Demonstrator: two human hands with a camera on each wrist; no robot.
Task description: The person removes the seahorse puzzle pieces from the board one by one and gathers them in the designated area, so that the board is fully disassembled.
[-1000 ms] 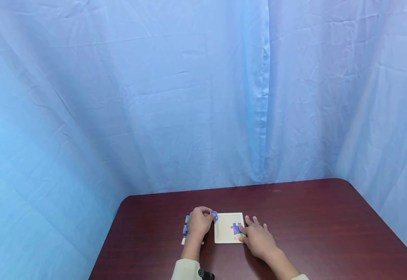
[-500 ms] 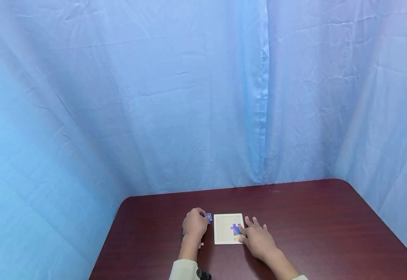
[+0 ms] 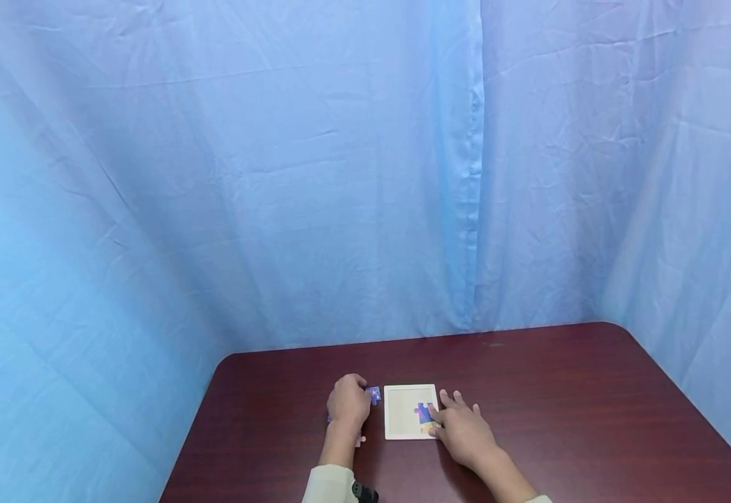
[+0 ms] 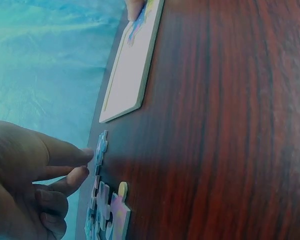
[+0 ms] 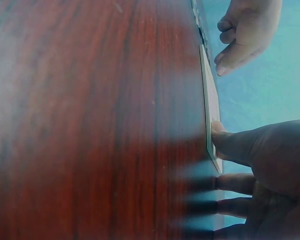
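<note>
My left hand (image 3: 348, 400) hovers just over several loose jigsaw puzzle pieces, thumb and forefinger apart with nothing between them. One blue-purple puzzle piece (image 3: 373, 395) lies on the table by its fingertips; other pieces (image 4: 120, 215) show below the hand in the left wrist view, but the forearm partly hides them in the head view. A pale square puzzle tray (image 3: 401, 421) lies to the right. Joined blue and yellow pieces (image 3: 424, 413) sit in its right side. My right hand (image 3: 466, 432) rests at that edge, fingers spread, thumb and forefinger touching the tray or its pieces.
The dark red wooden table (image 3: 541, 398) extends around both hands, with rounded far corners. Blue cloth (image 3: 340, 175) hangs behind it and at both sides. A small black device (image 3: 365, 492) is on the left wrist.
My left hand moved left from the tray's upper left corner with the blue-purple puzzle piece, set it down among the others and let go. My right hand stayed in place.
</note>
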